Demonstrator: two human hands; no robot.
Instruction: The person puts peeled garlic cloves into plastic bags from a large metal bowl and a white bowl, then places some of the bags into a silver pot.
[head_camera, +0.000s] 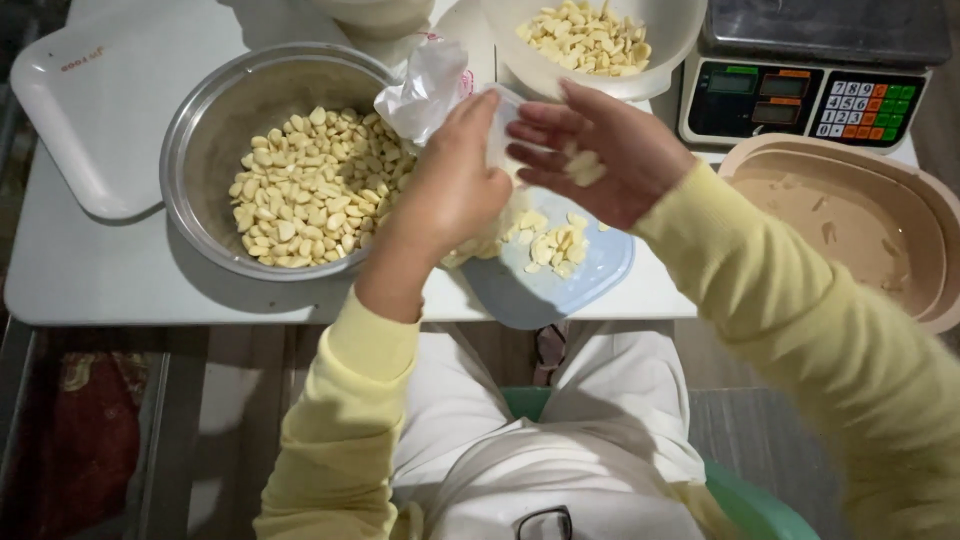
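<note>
A white tray lay far left, beside a steel bowl of peeled garlic cloves. The left hand gripped a clear plastic bag; the right hand, open, cupped cloves above a blue plate. A scale stood right.

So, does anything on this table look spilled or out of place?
Nothing looks spilled. The peeled garlic cloves stay inside the round steel bowl, and the loose ones lie on the pale blue plastic lid. That lid does overhang the table's near edge slightly.
</note>
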